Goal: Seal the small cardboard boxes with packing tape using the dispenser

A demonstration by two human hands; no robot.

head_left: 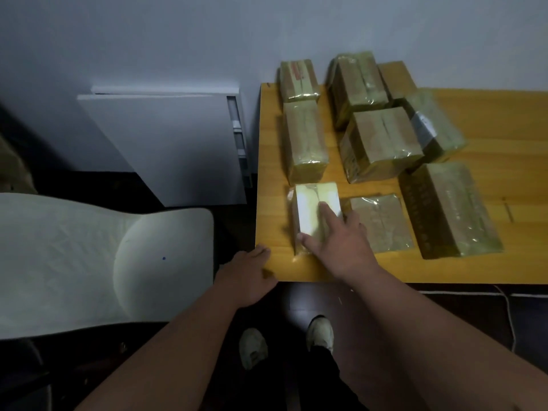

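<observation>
A small pale box (308, 209) with glossy tape over its top stands near the front left corner of the yellow wooden table (504, 262). My right hand (338, 241) lies on it with straight fingers, index finger on the top seam and thumb against the near edge. My left hand (246, 277) rests flat on the table's front left corner and holds nothing. Several brown taped boxes (379, 143) fill the table behind and to the right. No tape dispenser is in view.
A flat taped package (382, 223) lies right beside my right hand. A white chair (89, 262) stands left of the table, with a white cabinet (166, 143) behind it. A white cable (507, 304) runs on the dark floor at right. My shoes (320, 330) show below.
</observation>
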